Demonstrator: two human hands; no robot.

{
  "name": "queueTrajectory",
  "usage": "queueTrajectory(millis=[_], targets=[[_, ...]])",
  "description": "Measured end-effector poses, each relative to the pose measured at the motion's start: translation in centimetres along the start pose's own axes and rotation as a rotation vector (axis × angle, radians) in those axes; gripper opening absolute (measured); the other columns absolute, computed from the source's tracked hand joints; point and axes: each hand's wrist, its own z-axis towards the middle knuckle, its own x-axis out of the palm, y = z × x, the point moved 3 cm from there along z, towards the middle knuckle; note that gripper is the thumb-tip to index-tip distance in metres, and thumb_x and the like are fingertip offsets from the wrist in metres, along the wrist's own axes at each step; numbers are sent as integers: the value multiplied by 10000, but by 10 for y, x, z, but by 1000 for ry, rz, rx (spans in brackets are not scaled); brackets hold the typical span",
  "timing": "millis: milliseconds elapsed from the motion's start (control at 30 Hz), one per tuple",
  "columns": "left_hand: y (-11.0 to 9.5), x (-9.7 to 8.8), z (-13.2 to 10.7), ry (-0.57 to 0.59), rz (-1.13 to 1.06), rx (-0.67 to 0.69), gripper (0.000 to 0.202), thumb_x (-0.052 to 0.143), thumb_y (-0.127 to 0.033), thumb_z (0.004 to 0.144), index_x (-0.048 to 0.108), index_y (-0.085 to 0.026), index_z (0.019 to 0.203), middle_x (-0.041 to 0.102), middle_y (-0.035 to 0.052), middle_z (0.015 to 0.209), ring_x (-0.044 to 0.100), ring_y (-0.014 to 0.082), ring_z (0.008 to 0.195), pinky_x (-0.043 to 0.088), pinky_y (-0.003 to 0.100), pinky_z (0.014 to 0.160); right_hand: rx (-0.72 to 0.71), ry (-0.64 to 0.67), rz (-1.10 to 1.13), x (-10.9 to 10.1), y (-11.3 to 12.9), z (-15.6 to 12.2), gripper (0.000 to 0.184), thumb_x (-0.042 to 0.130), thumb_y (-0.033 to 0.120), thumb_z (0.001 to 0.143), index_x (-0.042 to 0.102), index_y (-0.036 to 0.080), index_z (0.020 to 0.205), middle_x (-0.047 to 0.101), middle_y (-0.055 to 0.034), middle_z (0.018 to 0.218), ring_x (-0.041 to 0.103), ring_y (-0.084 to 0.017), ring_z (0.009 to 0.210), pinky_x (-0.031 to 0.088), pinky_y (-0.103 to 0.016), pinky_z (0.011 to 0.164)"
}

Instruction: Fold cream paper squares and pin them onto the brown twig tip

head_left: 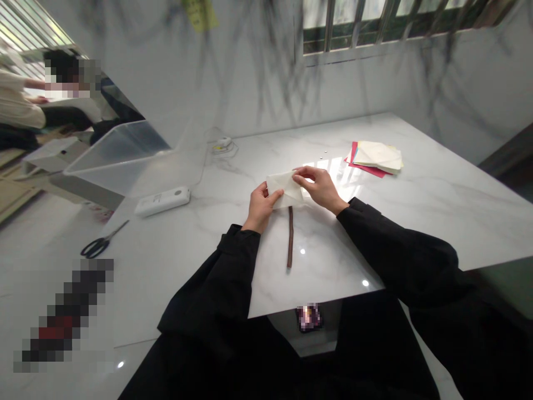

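Above the table, a small cream piece of paper (285,183) is held up between both hands, with crease lines across it. My left hand (261,205) grips its left edge, thumb on the near face. At the paper's upper right, my right hand (316,186) pinches the edge between thumb and fingertips. Below the paper a thin brown stick (290,239) lies on the tabletop, its far end close under the paper's lower edge. Neither hand touches the stick.
Coloured sheets (377,157) lie stacked at the back right. To the left are a white device (163,201), black-handled scissors (100,244), a clear plastic bin (120,153) and a thin cable (225,145). Another person (62,89) sits at the far left. The white table (433,222) ends before my lap.
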Motion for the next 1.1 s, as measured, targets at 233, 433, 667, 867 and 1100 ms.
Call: queueTrajectory(millis=[233,433,667,867,1100], targets=[[-2,1,-1,-10,-1,5,537,914,-346,675,738,-145,1140,811,104,1053,753,235,927,588,355,868,233,-108,159,-13,-15,7,293,828,452,856,720,187,918,805,-64,920,767,-161,822,613,-289,781],[-2,1,-2,-14,-1,16,515,903,-339,680,739,-147,1129,806,97,1037,747,229,914,577,348,861,253,-96,160,-19,-19,7,310,857,428,833,715,197,982,796,-44,850,721,-137,703,562,-260,661],[-1,-1,-1,-16,12,14,520,893,-357,689,737,-151,1139,808,102,1057,750,234,933,584,341,845,298,-63,179,-20,-30,8,387,867,547,826,732,192,897,771,-43,779,653,-119,639,527,-243,603],[0,-1,-1,-23,6,0,547,900,-352,682,725,-147,1159,810,103,1047,748,224,893,581,331,817,357,-44,321,-16,-28,7,378,931,514,780,780,187,896,764,-34,794,637,-97,645,541,-211,603],[0,-1,-1,-16,15,1,575,910,-356,681,718,-146,1182,803,109,1047,752,237,909,588,357,852,523,9,459,-13,-26,3,232,933,336,836,792,176,927,768,-37,841,663,-85,653,601,-183,634]])
